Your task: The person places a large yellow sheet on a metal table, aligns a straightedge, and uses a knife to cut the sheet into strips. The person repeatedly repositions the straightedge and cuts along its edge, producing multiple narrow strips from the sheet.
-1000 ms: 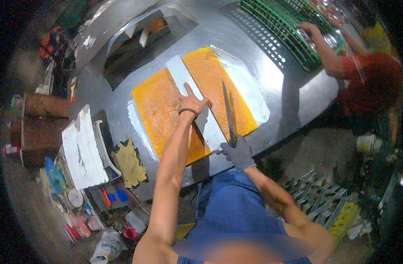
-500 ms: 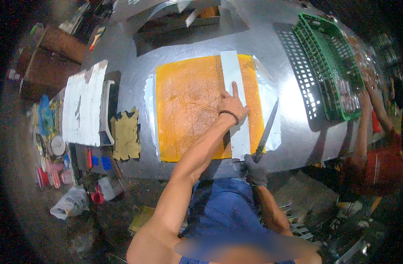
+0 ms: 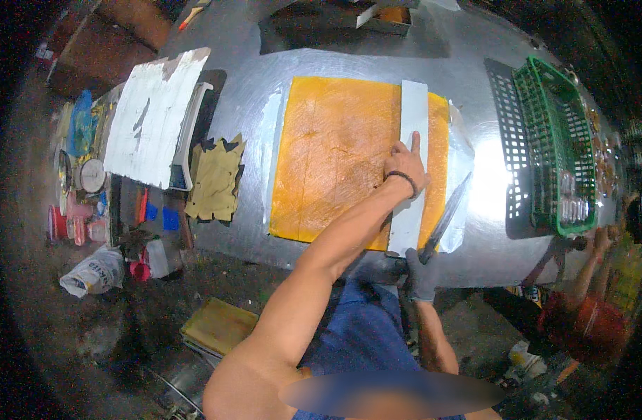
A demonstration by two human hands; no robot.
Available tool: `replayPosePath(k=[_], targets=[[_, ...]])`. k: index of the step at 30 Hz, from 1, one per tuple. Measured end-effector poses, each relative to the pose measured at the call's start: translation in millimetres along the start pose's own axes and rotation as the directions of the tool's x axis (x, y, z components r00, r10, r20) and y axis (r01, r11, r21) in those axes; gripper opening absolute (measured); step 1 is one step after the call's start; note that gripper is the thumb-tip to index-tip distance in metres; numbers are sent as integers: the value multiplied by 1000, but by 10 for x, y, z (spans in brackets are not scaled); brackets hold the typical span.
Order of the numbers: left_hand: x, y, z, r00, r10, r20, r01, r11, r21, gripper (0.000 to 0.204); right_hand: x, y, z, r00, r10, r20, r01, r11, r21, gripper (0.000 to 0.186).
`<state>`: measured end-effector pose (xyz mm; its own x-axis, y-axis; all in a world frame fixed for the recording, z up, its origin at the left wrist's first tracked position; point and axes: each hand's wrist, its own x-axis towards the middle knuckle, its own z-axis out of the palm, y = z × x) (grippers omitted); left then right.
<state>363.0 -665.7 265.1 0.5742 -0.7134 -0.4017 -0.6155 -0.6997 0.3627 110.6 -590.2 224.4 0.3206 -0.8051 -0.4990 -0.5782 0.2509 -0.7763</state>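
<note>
A flat, glossy orange-yellow slab (image 3: 335,154) lies on a pale sheet on the metal table. Across its right part, running from far to near, is a long white straightedge (image 3: 414,105). My bare left hand (image 3: 405,170) presses down on this strip, index finger stretched along it and the other fingers partly bent. In a grey glove, my right hand (image 3: 423,274) grips a long knife (image 3: 448,213) by the table's near edge. The blade points away and to the right, over the slab's right border. Faint straight lines run through the slab's left part.
A green plastic crate (image 3: 541,147) stands on the right, beside clear packages and a co-worker's hands (image 3: 602,238). At the left are a white board (image 3: 153,119), a ragged tan sheet (image 3: 216,178) and a round dial (image 3: 92,175). An open box (image 3: 387,24) sits at the far side.
The whole view has shifted, so the table appears farther right. My left hand stays on the straightedge, and the knife stays near the slab's right border. The co-worker's hands have drawn back from the crate.
</note>
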Motion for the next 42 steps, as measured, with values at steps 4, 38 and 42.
replayPosePath(k=[4, 38, 42], targets=[[43, 4, -20, 1000, -5, 23, 5, 999, -38, 121, -52, -112, 3, 1000, 18, 1, -18, 1000, 11, 31], [321, -161, 15, 981, 134, 141, -125, 990, -70, 131, 1, -32, -22, 996, -15, -85, 16, 1000, 14, 25], [296, -159, -27, 982, 114, 151, -109, 993, -45, 128, 33, 66, -26, 999, -31, -36, 33, 999, 34, 24]])
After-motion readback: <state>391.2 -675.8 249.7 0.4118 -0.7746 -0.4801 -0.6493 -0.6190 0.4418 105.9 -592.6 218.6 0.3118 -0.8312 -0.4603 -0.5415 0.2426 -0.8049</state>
